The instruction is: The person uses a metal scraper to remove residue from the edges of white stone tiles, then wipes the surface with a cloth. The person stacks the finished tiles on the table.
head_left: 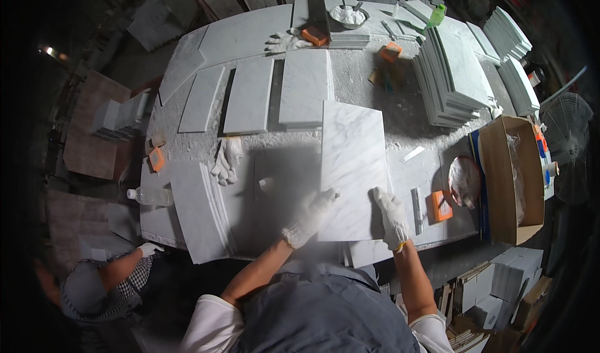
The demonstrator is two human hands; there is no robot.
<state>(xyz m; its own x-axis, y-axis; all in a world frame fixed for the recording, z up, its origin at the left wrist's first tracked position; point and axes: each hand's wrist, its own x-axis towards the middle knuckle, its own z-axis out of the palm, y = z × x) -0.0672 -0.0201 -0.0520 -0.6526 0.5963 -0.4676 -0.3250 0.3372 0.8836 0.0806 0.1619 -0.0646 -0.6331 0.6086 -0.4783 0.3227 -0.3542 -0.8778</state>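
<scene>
Dim workshop gloom surrounds a pale, dusty worktop [269,142] crowded with stone panels. Straight ahead of the person lies the marble slab [353,153], its long axis running away from the body with a slight lean to the left at the far end. Both hands are at its near end, about level with each other, so neither is clearly nearer: the gloved left hand [311,218] grips the left edge and the gloved right hand [393,217] grips the right edge. The slab's far left corner overlaps the lower right edge of a short stack of slabs [304,87]; from straight above, I can't tell whether it touches that stack or hangs over it. Ahead and to the right, a tall pile of slabs [451,78] stands on that side, and two single panels lie left of the short stack. Close by the right hand are a metal strip [417,210], an orange block [442,206] and a round plastic-covered dish [464,181], with a cardboard box [528,181] beyond them. On the left hand's side lie a spare glove [226,161], a leaning set of slabs [197,212] and a clear bottle [150,196]. Farther left, below the worktop's edge, a co-worker's gloved hand [150,249] shows, well apart from the slab.
</scene>
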